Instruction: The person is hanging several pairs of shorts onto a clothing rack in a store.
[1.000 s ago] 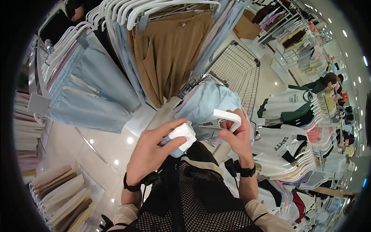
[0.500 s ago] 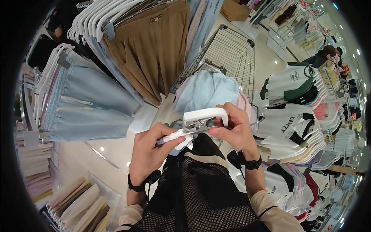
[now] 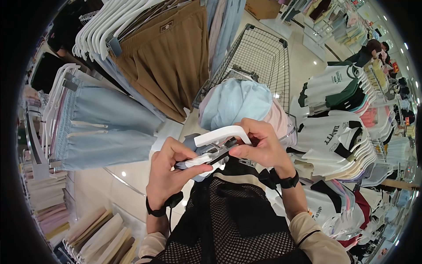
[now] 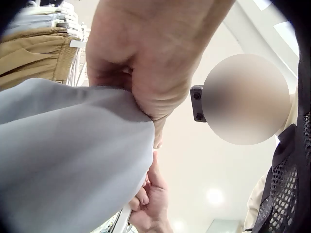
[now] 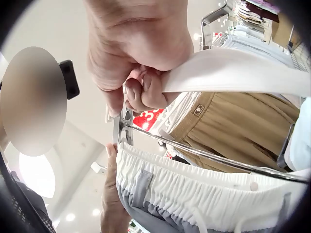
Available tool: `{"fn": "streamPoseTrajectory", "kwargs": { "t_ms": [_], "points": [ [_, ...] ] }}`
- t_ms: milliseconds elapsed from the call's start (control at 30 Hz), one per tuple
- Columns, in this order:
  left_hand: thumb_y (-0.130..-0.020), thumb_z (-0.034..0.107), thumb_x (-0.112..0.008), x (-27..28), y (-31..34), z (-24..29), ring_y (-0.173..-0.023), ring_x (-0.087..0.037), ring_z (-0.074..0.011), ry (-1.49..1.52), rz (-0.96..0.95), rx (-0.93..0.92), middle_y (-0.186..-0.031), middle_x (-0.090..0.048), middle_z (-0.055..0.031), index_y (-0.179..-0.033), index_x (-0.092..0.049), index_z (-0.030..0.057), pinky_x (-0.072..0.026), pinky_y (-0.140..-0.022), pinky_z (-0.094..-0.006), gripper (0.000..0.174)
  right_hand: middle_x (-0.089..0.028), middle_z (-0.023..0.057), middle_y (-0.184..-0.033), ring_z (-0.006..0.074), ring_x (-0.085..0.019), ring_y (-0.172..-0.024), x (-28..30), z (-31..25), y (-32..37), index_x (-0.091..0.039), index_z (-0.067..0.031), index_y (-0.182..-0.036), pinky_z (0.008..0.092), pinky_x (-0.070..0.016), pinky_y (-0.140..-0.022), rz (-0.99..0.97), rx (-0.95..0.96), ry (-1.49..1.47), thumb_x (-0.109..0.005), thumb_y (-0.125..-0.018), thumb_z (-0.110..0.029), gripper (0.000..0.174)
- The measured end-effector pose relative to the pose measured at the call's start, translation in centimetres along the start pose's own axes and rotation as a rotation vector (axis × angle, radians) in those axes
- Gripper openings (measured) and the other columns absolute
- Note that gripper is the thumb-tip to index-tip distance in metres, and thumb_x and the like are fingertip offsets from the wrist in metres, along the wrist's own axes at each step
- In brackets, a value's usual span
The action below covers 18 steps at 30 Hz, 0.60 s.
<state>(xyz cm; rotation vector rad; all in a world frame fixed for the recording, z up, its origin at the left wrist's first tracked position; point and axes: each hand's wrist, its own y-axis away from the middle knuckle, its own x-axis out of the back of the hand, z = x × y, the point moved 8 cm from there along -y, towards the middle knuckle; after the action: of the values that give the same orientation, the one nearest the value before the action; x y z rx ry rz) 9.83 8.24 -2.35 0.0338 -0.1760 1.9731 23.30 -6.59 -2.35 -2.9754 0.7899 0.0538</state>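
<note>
My left hand (image 3: 169, 169) pinches the white elastic waistband (image 5: 194, 187) of a grey-blue garment (image 4: 73, 155) at its edge. Facing it, my right hand (image 3: 263, 143) grips the end of a white hanger (image 3: 222, 134), with its fingers around a metal clip (image 5: 127, 127). The clip sits against the waistband edge, between the two hands. A metal bar (image 5: 209, 154) runs from the clip above the waistband in the right wrist view. Whether the cloth is inside the clip's jaws, I cannot tell.
Behind my hands, a wire cart (image 3: 263, 57) holds a light blue bundle (image 3: 237, 105). Brown trousers (image 3: 165, 57) and light blue trousers (image 3: 105, 127) hang on racks at the left; shirts (image 3: 329, 127) hang at the right. A person (image 3: 369, 50) is at the upper right.
My right hand has brought the hanger left to the waistband, and its clip now meets the edge there. The left hand has kept its pinch on the garment.
</note>
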Motion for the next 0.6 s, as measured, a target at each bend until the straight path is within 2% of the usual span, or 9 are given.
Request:
{"fn": "streamPoseTrajectory", "kwargs": {
  "t_ms": [67,167,233,267,333,400,433,533,600],
  "points": [
    [-0.075,0.013,-0.092,-0.1,-0.1,-0.3,-0.061,-0.064,-0.0062,0.093,0.007,0.007,-0.070,-0.068,-0.0045,-0.091,-0.051,0.0057,-0.0452,-0.053,-0.0214,0.044,-0.040,-0.0062,-0.069,0.0036,-0.033,-0.062,-0.1,0.0,-0.2,-0.056,-0.0047,-0.079,0.0252,-0.0247,-0.054,-0.005,0.002,-0.007,-0.082,-0.087,-0.013,0.028],
    [-0.075,0.014,-0.092,0.2,-0.3,-0.4,-0.058,-0.060,-0.0045,-0.080,-0.020,-0.044,-0.068,-0.066,-0.0031,-0.089,-0.050,0.0058,-0.0416,-0.052,-0.0205,0.044,-0.040,-0.0067,-0.069,0.0031,-0.033,-0.062,-0.3,0.1,-0.4,-0.055,-0.0051,-0.079,0.0253,-0.0248,-0.054,0.009,0.012,-0.008,-0.081,-0.088,-0.015,0.029],
    [-0.074,0.006,-0.091,0.2,-0.2,-0.2,-0.069,-0.062,-0.0055,-0.184,-0.024,-0.029,-0.076,-0.064,-0.0016,-0.091,-0.049,0.0071,-0.0466,-0.063,-0.0205,0.045,-0.040,-0.0069,-0.069,0.0027,-0.033,-0.063,-0.2,0.3,-0.6,-0.054,-0.0053,-0.078,0.0252,-0.0249,-0.054,0.033,-0.032,-0.021,-0.080,-0.089,-0.016,0.030],
    [-0.074,0.001,-0.090,0.1,-0.2,0.0,-0.074,-0.063,-0.0061,-0.237,-0.027,-0.023,-0.080,-0.063,-0.0008,-0.092,-0.049,0.0078,-0.0490,-0.068,-0.0205,0.046,-0.044,-0.0065,-0.072,0.0025,-0.036,-0.065,-0.2,0.5,-0.7,-0.054,-0.0057,-0.079,0.0244,-0.0276,-0.055,0.023,-0.057,-0.025,-0.080,-0.089,-0.015,0.029],
    [-0.075,0.002,-0.089,-0.2,-0.3,-0.6,-0.077,-0.064,-0.0063,-0.189,-0.022,0.013,-0.084,-0.067,-0.0040,-0.093,-0.049,0.0070,-0.0483,-0.065,-0.0204,0.045,-0.051,-0.0057,-0.077,0.0021,-0.041,-0.068,-0.2,1.0,-0.9,-0.053,-0.0065,-0.081,0.0226,-0.0330,-0.058,0.003,-0.107,-0.032,-0.079,-0.090,-0.013,0.028],
    [-0.077,0.002,-0.088,-0.7,-0.6,-0.5,-0.079,-0.065,-0.0067,-0.200,-0.041,0.087,-0.087,-0.070,-0.0065,-0.093,-0.048,0.0066,-0.0489,-0.064,-0.0210,0.043,-0.046,-0.0073,-0.074,0.0018,-0.038,-0.066,-0.4,1.3,-1.1,-0.052,-0.0067,-0.078,0.0234,-0.0291,-0.056,0.023,-0.097,-0.084,-0.079,-0.091,-0.018,0.032],
    [-0.082,0.011,-0.086,-1.0,-0.8,-0.1,-0.064,-0.062,-0.0086,-0.106,0.033,0.079,-0.077,-0.071,-0.0062,-0.099,-0.053,0.0038,-0.0458,-0.057,-0.0216,0.038,-0.043,-0.0081,-0.072,0.0017,-0.036,-0.065,-0.4,1.4,-1.3,-0.051,-0.0068,-0.077,0.0238,-0.0271,-0.055,0.031,-0.090,-0.109,-0.079,-0.091,-0.020,0.034],
    [-0.086,0.008,-0.081,-1.6,-0.6,1.0,-0.072,-0.065,-0.0107,-0.126,0.009,0.166,-0.087,-0.073,-0.0088,-0.110,-0.056,0.0034,-0.0497,-0.065,-0.0235,0.035,-0.044,-0.0085,-0.072,0.0014,-0.038,-0.066,-0.3,1.3,-1.6,-0.051,-0.0074,-0.076,0.0232,-0.0287,-0.055,0.031,-0.089,-0.134,-0.078,-0.092,-0.022,0.035],
    [-0.088,0.000,-0.075,-1.7,-0.4,1.5,-0.082,-0.064,-0.0104,-0.148,-0.061,0.227,-0.095,-0.072,-0.0095,-0.117,-0.055,0.0026,-0.0500,-0.073,-0.0234,0.035,-0.044,-0.0084,-0.071,0.0014,-0.038,-0.066,-0.3,1.7,-1.7,-0.051,-0.0072,-0.077,0.0233,-0.0289,-0.055,0.019,-0.103,-0.161,-0.078,-0.092,-0.023,0.035]
  ]
}}
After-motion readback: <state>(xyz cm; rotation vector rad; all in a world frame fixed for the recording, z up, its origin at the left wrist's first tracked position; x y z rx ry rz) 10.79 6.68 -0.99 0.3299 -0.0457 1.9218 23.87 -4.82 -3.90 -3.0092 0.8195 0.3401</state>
